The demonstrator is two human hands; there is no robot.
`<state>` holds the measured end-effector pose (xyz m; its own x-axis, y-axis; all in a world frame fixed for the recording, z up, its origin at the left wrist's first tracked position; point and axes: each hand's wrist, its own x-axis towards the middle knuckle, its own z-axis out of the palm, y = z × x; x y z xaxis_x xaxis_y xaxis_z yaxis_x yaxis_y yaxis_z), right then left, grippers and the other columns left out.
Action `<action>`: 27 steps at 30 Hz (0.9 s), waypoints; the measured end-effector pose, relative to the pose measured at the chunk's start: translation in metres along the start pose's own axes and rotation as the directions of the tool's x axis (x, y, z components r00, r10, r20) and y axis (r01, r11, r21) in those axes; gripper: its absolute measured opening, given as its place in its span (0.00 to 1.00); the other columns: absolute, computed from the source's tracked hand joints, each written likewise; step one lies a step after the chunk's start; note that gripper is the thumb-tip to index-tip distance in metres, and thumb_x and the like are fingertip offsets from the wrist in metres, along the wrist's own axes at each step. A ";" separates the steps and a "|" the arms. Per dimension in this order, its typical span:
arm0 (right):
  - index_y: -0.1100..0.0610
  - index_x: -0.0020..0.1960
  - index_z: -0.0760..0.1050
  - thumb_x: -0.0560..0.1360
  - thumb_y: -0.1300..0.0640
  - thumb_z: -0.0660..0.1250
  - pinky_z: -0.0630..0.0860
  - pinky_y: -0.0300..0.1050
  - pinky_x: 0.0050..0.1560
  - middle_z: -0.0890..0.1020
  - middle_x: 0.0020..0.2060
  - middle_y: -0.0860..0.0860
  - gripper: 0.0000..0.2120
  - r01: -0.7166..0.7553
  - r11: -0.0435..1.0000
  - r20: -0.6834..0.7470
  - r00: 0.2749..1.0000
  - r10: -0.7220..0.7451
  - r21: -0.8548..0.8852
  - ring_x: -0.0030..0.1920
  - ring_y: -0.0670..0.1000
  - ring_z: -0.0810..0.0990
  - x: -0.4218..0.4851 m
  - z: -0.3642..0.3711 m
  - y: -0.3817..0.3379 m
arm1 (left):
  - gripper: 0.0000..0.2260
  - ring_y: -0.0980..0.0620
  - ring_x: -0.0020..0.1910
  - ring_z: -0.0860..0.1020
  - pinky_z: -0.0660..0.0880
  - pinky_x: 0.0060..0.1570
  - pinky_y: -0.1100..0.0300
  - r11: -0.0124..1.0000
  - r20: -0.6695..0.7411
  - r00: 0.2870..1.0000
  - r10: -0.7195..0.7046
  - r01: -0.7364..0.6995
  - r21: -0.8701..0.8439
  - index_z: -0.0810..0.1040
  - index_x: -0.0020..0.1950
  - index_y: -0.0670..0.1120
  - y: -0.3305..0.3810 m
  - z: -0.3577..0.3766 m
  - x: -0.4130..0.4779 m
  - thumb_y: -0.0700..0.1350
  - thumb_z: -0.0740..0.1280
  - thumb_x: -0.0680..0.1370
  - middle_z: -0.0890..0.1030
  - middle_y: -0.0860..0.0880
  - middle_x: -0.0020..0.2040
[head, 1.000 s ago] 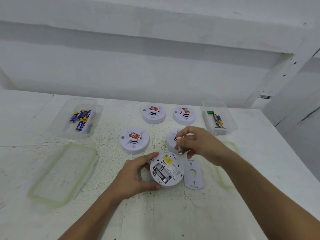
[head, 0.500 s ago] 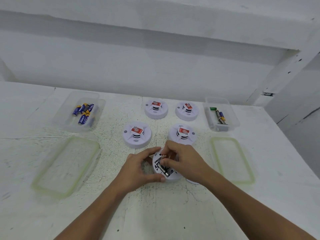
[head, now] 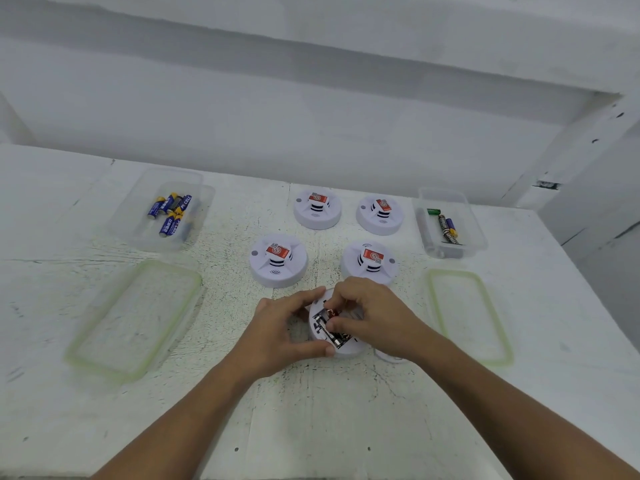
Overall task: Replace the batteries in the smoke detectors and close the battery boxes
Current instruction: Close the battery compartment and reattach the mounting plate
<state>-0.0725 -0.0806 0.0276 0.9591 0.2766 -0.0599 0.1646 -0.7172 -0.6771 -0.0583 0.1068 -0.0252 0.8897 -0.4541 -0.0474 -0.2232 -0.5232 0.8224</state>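
Head view: on the rough, speckled white table (head: 311, 427) a round white plastic detector (head: 320, 329) lies upturned, with four domed detectors (head: 278, 259) at its 12 o'clock. Clear tubs holding cylindrical cells sit at 10 o'clock (head: 138, 220) and 2 o'clock (head: 474, 233). Green-rimmed lids lie at 9 o'clock (head: 135, 320) and 3 o'clock (head: 467, 317). The left hand (head: 277, 336) grips the upturned detector's rim between thumb and forefinger. The right hand (head: 377, 317), fingers curled, pinches a battery (head: 329, 312) at its open bay.

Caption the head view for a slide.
Left hand grips the upturned smoke detector while the right hand pinches a battery at its compartment.
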 end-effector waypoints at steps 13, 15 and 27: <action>0.53 0.42 0.77 0.75 0.55 0.69 0.67 0.33 0.38 0.75 0.39 0.45 0.03 -0.049 0.998 0.027 0.998 0.049 -0.029 0.38 0.41 0.73 0.006 0.003 0.002 | 0.35 0.85 0.51 0.60 0.60 0.61 0.64 1.000 -0.022 1.000 -0.019 0.018 -0.012 0.69 0.66 0.60 0.008 -0.002 -0.003 0.54 0.79 0.62 0.74 0.72 0.47; 0.54 0.42 0.77 0.74 0.56 0.69 0.67 0.33 0.39 0.75 0.38 0.45 0.03 -0.059 0.998 0.034 0.998 0.060 -0.028 0.38 0.41 0.73 0.008 0.003 0.001 | 0.35 0.85 0.51 0.61 0.59 0.60 0.66 1.000 -0.015 1.000 -0.015 0.015 -0.011 0.69 0.65 0.61 0.007 -0.002 -0.004 0.54 0.80 0.62 0.74 0.78 0.46; 0.58 0.41 0.73 0.72 0.60 0.70 0.67 0.33 0.34 0.76 0.36 0.45 0.06 -0.074 0.996 0.023 0.997 0.075 -0.043 0.36 0.41 0.73 0.011 0.007 -0.004 | 0.34 0.82 0.52 0.62 0.60 0.59 0.69 0.999 -0.027 0.999 -0.023 0.023 -0.032 0.69 0.63 0.64 0.003 -0.001 -0.003 0.54 0.80 0.60 0.71 0.82 0.48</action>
<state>-0.0640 -0.0701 0.0247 0.9632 0.2366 -0.1273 0.1028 -0.7624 -0.6389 -0.0616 0.1076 -0.0220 0.9052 -0.4218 -0.0512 -0.1901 -0.5098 0.8390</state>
